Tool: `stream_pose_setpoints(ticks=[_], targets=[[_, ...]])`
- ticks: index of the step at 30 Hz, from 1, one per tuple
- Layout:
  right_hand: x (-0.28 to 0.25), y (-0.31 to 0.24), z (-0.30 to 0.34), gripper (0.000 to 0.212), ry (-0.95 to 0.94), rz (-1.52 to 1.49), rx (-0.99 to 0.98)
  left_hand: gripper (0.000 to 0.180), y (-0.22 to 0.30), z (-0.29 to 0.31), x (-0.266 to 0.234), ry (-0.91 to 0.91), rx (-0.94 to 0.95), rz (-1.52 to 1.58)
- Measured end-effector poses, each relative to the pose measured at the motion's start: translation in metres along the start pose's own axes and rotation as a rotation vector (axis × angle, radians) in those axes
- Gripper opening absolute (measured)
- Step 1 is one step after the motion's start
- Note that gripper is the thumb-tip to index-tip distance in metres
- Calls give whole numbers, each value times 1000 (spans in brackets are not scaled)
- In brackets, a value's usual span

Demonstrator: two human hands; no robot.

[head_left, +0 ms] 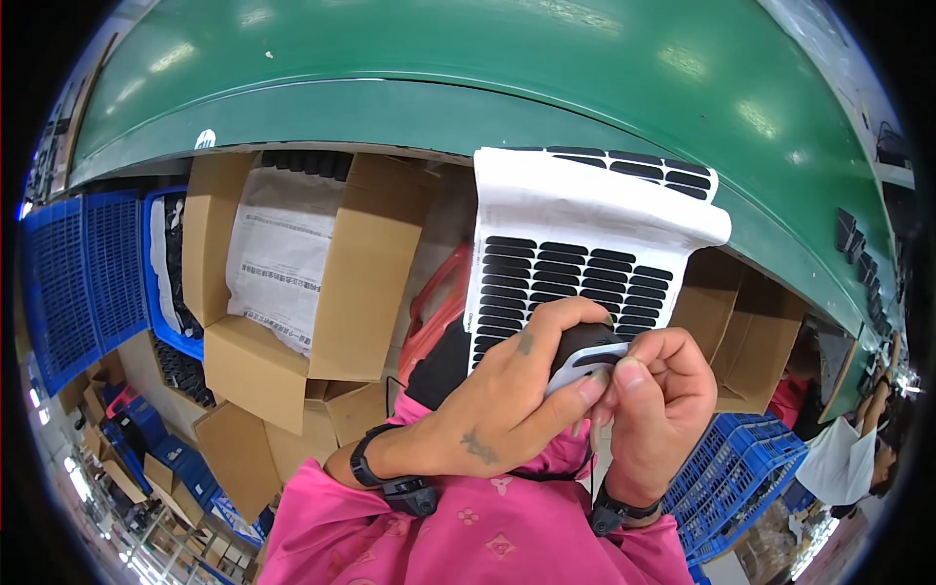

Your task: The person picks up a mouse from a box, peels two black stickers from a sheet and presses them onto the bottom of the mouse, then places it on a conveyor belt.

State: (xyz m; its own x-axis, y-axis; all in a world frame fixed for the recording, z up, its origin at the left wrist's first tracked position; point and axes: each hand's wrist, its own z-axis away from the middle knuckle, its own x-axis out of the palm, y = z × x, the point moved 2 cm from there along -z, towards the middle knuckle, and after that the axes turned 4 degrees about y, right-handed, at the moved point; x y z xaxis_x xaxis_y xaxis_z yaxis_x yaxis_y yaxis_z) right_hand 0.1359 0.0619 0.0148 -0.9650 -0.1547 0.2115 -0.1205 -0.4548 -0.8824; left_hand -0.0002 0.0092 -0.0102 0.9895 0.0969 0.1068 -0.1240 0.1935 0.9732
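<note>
My left hand (526, 375) is closed around a computer mouse (585, 361), a small rounded body in black and pale grey, tilted so that its pale side shows. On that pale side lies a black oval sticker (593, 359). The thumb and forefinger of my right hand (663, 390) are pinched together at the sticker's right end; their tips partly hide it. Just beyond both hands, a white sheet (575, 210) with rows of black oval stickers (561, 273) hangs over the bench edge, its upper part folded over.
A green workbench (439, 49) spans the far side. Below it stand an open cardboard box (366, 263) lined with printed paper, another cardboard box (746, 331), and a blue crate (731, 478) at the right. Blue plastic baskets (93, 283) stand left. Black parts (853, 244) lie on the bench's right end.
</note>
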Motion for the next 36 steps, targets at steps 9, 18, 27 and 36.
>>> stream_pose_setpoints(ticks=[9,18,27,36], targets=[[2,-1,0,8,3,21,-11,48,3,2,-2,-13,19,-53],[3,2,-4,11,-3,24,-55,48,2,1,-3,-5,29,-84],[-20,5,-20,7,88,28,-112,46,2,1,-10,53,-276,451],[-1,10,-10,31,-276,563,-358,57,-6,10,-6,126,4,89]])
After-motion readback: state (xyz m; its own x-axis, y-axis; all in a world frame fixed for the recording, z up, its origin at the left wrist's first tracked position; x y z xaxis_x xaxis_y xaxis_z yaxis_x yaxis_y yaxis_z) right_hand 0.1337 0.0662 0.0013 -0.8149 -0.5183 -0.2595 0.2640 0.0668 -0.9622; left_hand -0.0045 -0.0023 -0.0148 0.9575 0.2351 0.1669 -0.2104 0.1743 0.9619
